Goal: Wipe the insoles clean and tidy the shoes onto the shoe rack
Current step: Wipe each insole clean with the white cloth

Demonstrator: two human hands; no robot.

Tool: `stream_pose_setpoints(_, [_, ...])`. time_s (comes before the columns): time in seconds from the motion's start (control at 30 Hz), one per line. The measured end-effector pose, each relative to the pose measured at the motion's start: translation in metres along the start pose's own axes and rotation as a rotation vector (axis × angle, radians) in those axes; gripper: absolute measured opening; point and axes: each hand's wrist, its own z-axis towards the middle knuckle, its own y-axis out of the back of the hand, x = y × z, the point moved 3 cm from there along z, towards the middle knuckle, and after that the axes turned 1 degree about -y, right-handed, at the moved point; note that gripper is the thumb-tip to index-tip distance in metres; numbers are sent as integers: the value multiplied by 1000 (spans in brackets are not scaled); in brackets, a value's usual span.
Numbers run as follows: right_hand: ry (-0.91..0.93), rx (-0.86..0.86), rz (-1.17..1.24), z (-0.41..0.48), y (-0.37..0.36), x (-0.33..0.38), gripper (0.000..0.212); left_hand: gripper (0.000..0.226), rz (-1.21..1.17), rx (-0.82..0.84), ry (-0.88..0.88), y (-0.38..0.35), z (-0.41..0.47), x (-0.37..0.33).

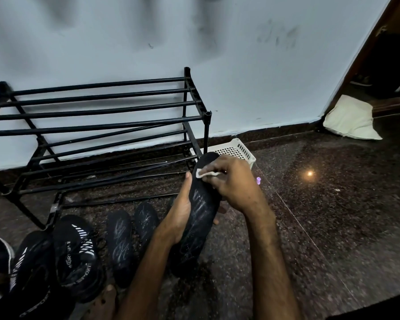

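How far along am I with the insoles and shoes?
Done: nothing I can confirm. In hand: the left hand holds a black insole while the right hand rubs a white wipe near its far end. Left: two insoles and the shoes lie on the floor, none on the rack.

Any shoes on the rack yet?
No, the black shoes sit on the floor in front of the shoe rack.

Pale blue-grey wall (240, 65) smudged with dark marks. Dark speckled stone floor (333, 215) with matching skirting (275, 132), bright light spot (310, 173) reflected in it. Black metal shoe rack (207, 132) against the wall. White pillow (351, 118) at the corner by a dark wooden doorway (372, 49).
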Motion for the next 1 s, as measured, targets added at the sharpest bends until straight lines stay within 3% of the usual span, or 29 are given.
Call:
stream_pose_setpoints(0.13, [-85, -320, -75, 1, 7, -8, 20, 78, 6, 17, 19, -3, 1, 1])
stream_pose_setpoints(0.17, [-80, -288, -46, 0, 6, -9, 20, 78, -1, 25, 17, -4, 1, 2])
stream_pose_setpoints(0.27, [-86, 16, 39, -8, 2, -12, 16, 78, -74, -8, 3, -2, 2, 3])
stream_pose_setpoints(0.43, [-124, -117, -30, -13, 5, -24, 16, 83, -138, -35, -6, 4, 6, 0])
stream_pose_setpoints(0.57, [-139, 156, 65, -16, -3, -21, 17, 82, -79, 13, 7, 2, 4, 0])
stream_pose_setpoints(0.7, [-131, -166, -68, -10, 6, -24, 19, 83, -54, -46, 10, 3, 6, 1])
stream_pose_setpoints(0.73, [-131, -175, -57, -10, 6, -23, 19, 83, -43, -50, 11, 2, 5, 0])
stream_pose_setpoints(0.87, [-146, 150, 48, -16, -2, -21, 17, 81, -32, -44, 41, 2, 3, -1])
stream_pose_setpoints(1.0, [-129, -220, -83, -6, 9, -14, 18, 80, -18, -10, 64, -2, 3, 1])
